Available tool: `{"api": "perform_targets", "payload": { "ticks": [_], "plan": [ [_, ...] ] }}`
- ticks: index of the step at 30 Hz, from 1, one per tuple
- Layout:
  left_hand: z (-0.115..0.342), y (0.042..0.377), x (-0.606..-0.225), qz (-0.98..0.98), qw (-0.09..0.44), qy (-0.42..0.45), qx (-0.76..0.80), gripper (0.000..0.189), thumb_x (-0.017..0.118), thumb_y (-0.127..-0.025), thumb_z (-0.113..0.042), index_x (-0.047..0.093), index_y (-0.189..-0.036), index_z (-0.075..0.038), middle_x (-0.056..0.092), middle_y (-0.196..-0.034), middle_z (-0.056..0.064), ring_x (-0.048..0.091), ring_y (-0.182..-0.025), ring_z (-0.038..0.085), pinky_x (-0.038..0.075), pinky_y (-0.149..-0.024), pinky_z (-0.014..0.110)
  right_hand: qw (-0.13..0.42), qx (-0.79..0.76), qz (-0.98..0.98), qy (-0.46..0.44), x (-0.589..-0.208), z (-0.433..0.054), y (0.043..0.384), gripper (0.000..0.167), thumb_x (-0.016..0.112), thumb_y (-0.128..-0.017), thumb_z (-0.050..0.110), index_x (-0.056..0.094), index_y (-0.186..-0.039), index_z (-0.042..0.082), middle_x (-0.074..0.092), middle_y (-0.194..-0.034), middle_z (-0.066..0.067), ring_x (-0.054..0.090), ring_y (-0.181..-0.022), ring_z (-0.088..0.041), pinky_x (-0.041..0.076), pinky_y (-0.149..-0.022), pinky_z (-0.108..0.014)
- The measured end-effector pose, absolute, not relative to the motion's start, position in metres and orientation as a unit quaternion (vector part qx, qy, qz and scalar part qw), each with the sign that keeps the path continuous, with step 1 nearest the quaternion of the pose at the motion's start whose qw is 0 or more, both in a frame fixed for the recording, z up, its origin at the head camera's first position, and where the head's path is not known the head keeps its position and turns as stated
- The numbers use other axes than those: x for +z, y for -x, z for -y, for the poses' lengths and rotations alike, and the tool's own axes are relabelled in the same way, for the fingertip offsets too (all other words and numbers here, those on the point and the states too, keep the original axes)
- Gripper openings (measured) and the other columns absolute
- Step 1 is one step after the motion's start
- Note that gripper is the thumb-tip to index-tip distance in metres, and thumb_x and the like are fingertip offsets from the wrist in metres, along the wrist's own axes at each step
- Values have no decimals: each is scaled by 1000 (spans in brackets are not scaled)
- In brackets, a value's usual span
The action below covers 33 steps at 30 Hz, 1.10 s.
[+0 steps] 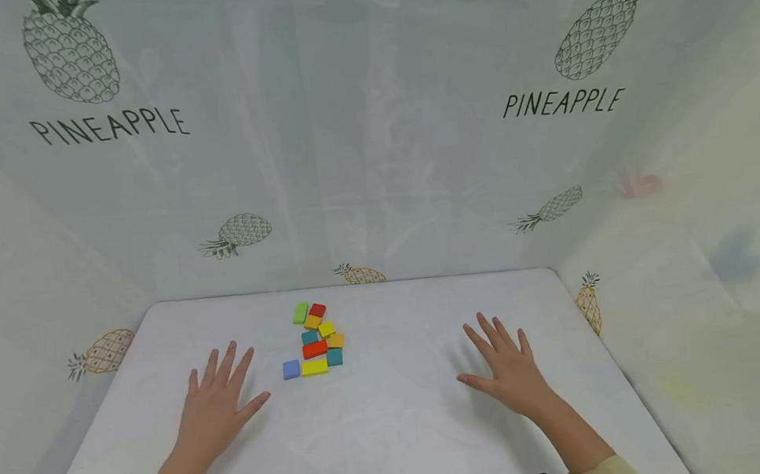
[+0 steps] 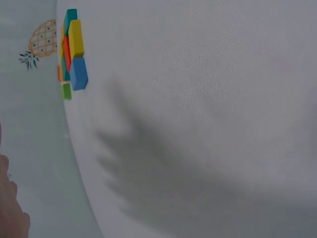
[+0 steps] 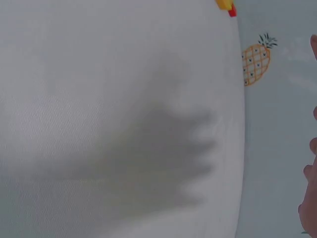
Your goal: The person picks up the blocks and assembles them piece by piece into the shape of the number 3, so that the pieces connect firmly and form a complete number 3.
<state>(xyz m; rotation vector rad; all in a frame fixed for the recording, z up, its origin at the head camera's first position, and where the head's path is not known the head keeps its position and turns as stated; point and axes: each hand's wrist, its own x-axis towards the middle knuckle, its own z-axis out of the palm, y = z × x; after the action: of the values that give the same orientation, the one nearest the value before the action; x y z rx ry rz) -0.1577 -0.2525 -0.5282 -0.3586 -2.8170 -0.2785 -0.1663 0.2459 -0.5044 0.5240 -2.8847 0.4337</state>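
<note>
Hovering over the white table (image 1: pixel 404 432), our left hand (image 1: pixel 214 407) and right hand (image 1: pixel 513 375) spread their fingers wide; we see coloured blocks (image 1: pixel 314 350) just right of the left fingertips, well apart from the right.

Blocks (image 1: pixel 315 349) on the table (image 1: pixel 403 424) between left hand (image 1: pixel 212 410) and right hand (image 1: pixel 511 373), nearer the left, sheet (image 1: pixel 383 149) behind.

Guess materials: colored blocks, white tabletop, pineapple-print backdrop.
Colored blocks: painted wood or plastic, can't tell which; smooth, flat color, crisp edges.
White tabletop: maybe a vinyl or cloth cover; fine surface texture in the wrist views.
Pineapple-print backdrop: likely thin plastic or coated-fabric sheeting, faint sheen; soft creases and pale highlights.
</note>
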Motion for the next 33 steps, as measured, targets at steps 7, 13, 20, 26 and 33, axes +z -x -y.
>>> {"api": "perform_targets", "payload": {
  "ticks": [7,13,20,26,33],
  "plan": [
    [236,168,-532,979,118,111,-124,90,73,-82,-48,30,-152,-12,20,-157,22,13,-142,46,8,-108,68,73,215,958,-176,-504,-231,167,86,64,-86,58,31,-153,15,18,-160,-14,14,-144,-40,3,-107,-68],
    [219,176,-537,977,95,90,-166,92,74,-81,-48,31,-151,-7,21,-156,23,14,-142,46,14,-107,68,50,274,946,-168,-507,-216,170,85,65,-88,52,27,-155,14,17,-160,-13,14,-144,-40,6,-108,-68],
    [200,183,-546,968,85,74,-223,92,76,-80,-45,32,-149,-3,23,-154,26,19,-139,48,18,-105,69,35,360,918,-162,-515,-196,171,83,67,-89,46,28,-154,13,19,-160,-12,19,-143,-39,17,-105,-69],
    [188,191,-559,944,77,48,-318,89,77,-82,-38,30,-151,-7,22,-154,24,23,-138,46,27,-104,66,42,410,898,-154,-528,-179,171,79,70,-88,44,33,-152,15,27,-158,-8,25,-142,-35,21,-105,-67],
    [180,200,-573,922,57,26,-381,84,79,-82,-31,33,-150,-12,24,-154,21,21,-139,43,28,-104,64,40,474,866,-153,-542,-156,170,76,75,-85,38,40,-149,15,35,-153,-5,29,-141,-32,22,-107,-64]
  ]
}}
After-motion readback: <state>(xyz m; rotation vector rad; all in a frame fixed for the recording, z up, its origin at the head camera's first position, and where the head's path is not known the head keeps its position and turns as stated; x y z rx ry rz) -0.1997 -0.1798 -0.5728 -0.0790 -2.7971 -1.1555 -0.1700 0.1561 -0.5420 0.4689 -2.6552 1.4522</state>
